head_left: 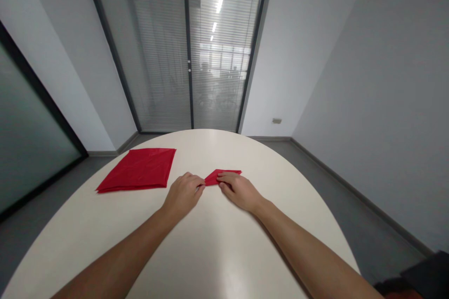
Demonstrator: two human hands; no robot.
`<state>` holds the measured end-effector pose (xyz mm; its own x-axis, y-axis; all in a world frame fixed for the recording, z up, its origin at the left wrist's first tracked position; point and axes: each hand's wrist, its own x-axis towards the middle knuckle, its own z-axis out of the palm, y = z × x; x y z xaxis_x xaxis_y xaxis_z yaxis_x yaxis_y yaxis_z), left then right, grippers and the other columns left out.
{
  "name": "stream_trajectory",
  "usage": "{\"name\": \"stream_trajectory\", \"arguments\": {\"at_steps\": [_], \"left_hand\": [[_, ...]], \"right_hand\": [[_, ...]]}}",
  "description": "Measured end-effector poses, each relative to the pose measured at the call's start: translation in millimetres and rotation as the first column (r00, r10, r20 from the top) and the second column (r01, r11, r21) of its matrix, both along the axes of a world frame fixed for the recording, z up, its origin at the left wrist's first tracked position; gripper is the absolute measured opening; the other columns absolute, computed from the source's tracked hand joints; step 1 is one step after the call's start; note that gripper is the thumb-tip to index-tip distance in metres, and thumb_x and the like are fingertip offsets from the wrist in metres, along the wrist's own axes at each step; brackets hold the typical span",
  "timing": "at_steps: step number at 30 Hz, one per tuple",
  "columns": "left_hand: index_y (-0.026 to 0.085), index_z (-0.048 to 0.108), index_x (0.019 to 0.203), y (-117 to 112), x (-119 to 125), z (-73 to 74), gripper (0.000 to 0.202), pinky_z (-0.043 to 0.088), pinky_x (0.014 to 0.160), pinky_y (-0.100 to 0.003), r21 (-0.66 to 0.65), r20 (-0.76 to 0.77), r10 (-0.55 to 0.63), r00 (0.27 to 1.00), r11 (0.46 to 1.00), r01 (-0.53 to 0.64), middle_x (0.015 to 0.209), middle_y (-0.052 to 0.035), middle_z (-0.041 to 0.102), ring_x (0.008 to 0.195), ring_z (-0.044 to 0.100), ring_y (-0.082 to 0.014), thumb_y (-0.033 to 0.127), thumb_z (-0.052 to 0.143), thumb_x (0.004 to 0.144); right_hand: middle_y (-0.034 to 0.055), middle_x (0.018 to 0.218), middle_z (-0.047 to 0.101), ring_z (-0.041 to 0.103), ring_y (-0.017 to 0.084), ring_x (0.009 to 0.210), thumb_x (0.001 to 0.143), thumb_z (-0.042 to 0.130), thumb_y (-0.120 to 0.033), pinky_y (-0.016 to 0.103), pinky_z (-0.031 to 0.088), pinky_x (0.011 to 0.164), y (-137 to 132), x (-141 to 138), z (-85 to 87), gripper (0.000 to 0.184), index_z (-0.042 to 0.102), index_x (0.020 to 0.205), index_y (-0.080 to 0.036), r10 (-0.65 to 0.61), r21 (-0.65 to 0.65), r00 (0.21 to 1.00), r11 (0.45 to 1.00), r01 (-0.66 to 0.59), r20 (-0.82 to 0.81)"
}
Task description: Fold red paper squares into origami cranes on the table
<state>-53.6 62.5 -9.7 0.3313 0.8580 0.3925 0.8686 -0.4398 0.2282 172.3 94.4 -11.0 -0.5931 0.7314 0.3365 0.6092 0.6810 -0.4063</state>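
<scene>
Left hand [184, 191]: closed, pinching left tip of folded red piece [212, 178] between the hands | Right hand [242, 191]: loosely curled over it, likely steadying; grip underneath cannot be told from here | Red stack [140, 169]: on bench [206, 243], left of left hand, presumably leaving working room.

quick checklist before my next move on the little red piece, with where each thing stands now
1. Left hand on the small folded red sheet: ok, fingertips appear to pinch its left end.
2. Right hand on the sheet: ok, fingers lie over its near side.
3. Sheet well inside the edge of the white table: ok.
4. Larger red folded stack apart from the small sheet: ok, it lies to the left.
5. Creases under the right fingers crisp: cannot tell, the hand covers them.
</scene>
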Motion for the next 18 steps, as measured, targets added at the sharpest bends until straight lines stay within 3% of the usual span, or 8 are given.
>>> {"name": "stream_trajectory", "arguments": {"at_steps": [5, 13, 18], "left_hand": [[0.020, 0.073, 0.091, -0.9, 0.2, -0.3, 0.018, 0.048, 0.081, -0.036, 0.010, 0.011, -0.003, 1.000, 1.000, 0.003, 0.092, -0.0047, 0.075, 0.089, 0.062, -0.0237, 0.020, 0.055, 0.094], [0.020, 0.072, 0.100, -2.0, -0.5, 0.3, 0.017, 0.049, 0.079, -0.036, 0.033, -0.002, 0.006, 1.000, 0.999, -0.006, 0.091, -0.0044, 0.074, 0.088, 0.063, -0.0235, 0.017, 0.057, 0.093], [0.021, 0.073, 0.107, -2.5, -1.3, 1.5, 0.023, 0.050, 0.081, -0.037, 0.020, -0.040, -0.039, 0.998, 0.999, 0.040, 0.095, -0.0051, 0.074, 0.092, 0.063, -0.0240, 0.013, 0.057, 0.092]], "right_hand": [[0.0063, 0.100, 0.074, 0.065, 0.021, 0.096, 0.097, 0.050, -0.021, 0.035, 0.048, 0.090, 0.4, -1.9, 3.9, 0.023, 0.073, 0.096, -0.020, -0.049, 0.030, 0.998, 0.998, 0.050, -0.035], [0.0054, 0.105, 0.073, 0.063, 0.021, 0.097, 0.094, 0.052, -0.013, 0.034, 0.045, 0.091, 4.6, -0.1, -1.8, 0.022, 0.068, 0.106, -0.020, -0.089, 0.029, 0.993, 0.995, 0.091, -0.082], [0.0050, 0.094, 0.071, 0.062, 0.021, 0.090, 0.092, 0.054, -0.009, 0.033, 0.046, 0.084, 3.7, 0.3, 1.4, 0.018, 0.067, 0.097, -0.020, -0.096, 0.029, 0.993, 0.995, 0.099, -0.068]]}}
